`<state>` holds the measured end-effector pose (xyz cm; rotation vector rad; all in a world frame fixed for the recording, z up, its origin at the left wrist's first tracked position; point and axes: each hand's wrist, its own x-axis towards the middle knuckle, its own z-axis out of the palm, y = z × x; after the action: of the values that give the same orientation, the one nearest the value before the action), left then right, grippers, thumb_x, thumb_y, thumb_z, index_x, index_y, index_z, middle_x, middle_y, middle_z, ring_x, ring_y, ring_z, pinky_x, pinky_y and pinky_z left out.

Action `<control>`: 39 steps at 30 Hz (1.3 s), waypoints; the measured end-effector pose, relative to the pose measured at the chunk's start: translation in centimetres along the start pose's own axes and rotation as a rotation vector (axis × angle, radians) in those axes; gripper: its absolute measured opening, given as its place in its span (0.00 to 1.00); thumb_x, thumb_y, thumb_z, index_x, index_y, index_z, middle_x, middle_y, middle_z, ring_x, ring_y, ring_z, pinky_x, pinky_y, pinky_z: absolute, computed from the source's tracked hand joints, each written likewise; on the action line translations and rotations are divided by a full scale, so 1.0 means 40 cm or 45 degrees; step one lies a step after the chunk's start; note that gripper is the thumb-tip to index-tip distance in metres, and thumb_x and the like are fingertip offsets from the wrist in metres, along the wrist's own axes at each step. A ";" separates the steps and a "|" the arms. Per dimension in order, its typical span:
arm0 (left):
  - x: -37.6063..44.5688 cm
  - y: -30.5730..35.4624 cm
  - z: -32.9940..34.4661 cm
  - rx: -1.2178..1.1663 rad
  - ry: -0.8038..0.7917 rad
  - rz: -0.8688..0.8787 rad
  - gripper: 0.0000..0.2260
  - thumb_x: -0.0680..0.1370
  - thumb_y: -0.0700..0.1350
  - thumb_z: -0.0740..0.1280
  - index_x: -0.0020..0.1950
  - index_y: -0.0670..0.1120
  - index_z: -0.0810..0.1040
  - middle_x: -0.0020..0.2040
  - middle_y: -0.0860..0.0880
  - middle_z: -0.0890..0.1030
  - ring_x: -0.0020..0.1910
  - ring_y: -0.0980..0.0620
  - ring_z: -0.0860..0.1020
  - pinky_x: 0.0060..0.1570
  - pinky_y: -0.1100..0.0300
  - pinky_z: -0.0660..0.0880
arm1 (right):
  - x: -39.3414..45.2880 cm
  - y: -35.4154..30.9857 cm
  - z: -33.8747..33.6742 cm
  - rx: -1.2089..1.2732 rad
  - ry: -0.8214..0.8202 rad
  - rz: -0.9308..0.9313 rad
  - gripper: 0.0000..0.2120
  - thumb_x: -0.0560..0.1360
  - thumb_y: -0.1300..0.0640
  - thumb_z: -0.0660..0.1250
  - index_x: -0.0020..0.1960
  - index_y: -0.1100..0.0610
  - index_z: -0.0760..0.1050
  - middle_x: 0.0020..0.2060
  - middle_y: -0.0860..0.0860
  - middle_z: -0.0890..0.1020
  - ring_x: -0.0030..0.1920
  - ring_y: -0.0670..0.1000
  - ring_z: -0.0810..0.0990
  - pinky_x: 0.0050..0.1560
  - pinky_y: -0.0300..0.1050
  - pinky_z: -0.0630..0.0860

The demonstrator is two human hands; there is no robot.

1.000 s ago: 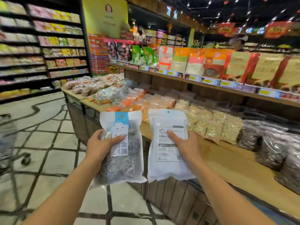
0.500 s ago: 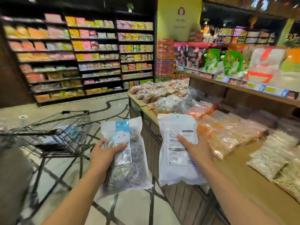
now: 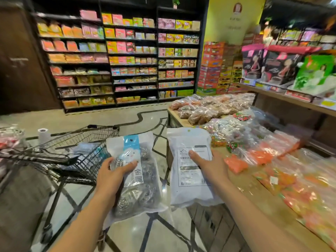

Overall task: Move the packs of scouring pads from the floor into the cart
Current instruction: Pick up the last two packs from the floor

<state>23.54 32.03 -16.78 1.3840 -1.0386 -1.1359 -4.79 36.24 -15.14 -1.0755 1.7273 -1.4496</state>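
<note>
My left hand grips a clear pack of steel scouring pads with a blue and white label, front side up. My right hand holds a second pack, white back side with a printed label facing me, thumb across the label. Both packs are held upright in front of me, side by side and apart. The black wire shopping cart stands at the left, just beyond the left pack, with some packs lying in its basket.
A wooden display table piled with bagged snacks runs along the right. Tall black shelves of goods fill the back wall. A white paper roll stands behind the cart. Tiled floor with dark lines lies below.
The view has swung left, bringing the cart fully into sight beside the left pack. Both hands still hold their packs the same way.
</note>
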 end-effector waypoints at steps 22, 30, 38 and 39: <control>1.043 0.036 -0.032 -0.176 0.162 -0.106 0.40 0.69 0.44 0.82 0.77 0.51 0.66 0.61 0.46 0.78 0.47 0.51 0.81 0.44 0.55 0.77 | 0.911 -0.035 0.772 -0.197 -0.250 0.052 0.21 0.68 0.36 0.78 0.52 0.47 0.78 0.47 0.44 0.85 0.48 0.49 0.85 0.53 0.55 0.83; 1.360 0.045 -0.060 -0.190 0.363 -0.136 0.38 0.69 0.44 0.81 0.75 0.47 0.68 0.61 0.46 0.80 0.47 0.51 0.81 0.38 0.58 0.74 | 1.251 -0.070 1.053 -0.225 -0.532 -0.010 0.23 0.69 0.35 0.76 0.55 0.49 0.79 0.46 0.45 0.87 0.43 0.46 0.86 0.39 0.42 0.80; 1.576 0.008 -0.168 -0.160 0.613 -0.186 0.36 0.71 0.41 0.80 0.76 0.46 0.69 0.62 0.46 0.78 0.49 0.48 0.79 0.37 0.62 0.70 | 1.411 -0.046 1.359 -0.238 -0.753 0.033 0.20 0.69 0.38 0.79 0.52 0.47 0.77 0.45 0.46 0.87 0.44 0.48 0.87 0.47 0.51 0.85; 1.601 -0.004 -0.184 -0.167 0.631 -0.199 0.36 0.71 0.41 0.80 0.76 0.46 0.68 0.61 0.46 0.77 0.48 0.49 0.79 0.36 0.62 0.70 | 1.426 -0.038 1.401 -0.250 -0.773 0.039 0.20 0.68 0.38 0.79 0.51 0.46 0.76 0.45 0.46 0.86 0.44 0.48 0.87 0.49 0.52 0.85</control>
<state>42.46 -29.26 -23.23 1.5542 -0.5011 -0.8849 17.33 -40.27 -22.55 -1.4068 1.4437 -0.8169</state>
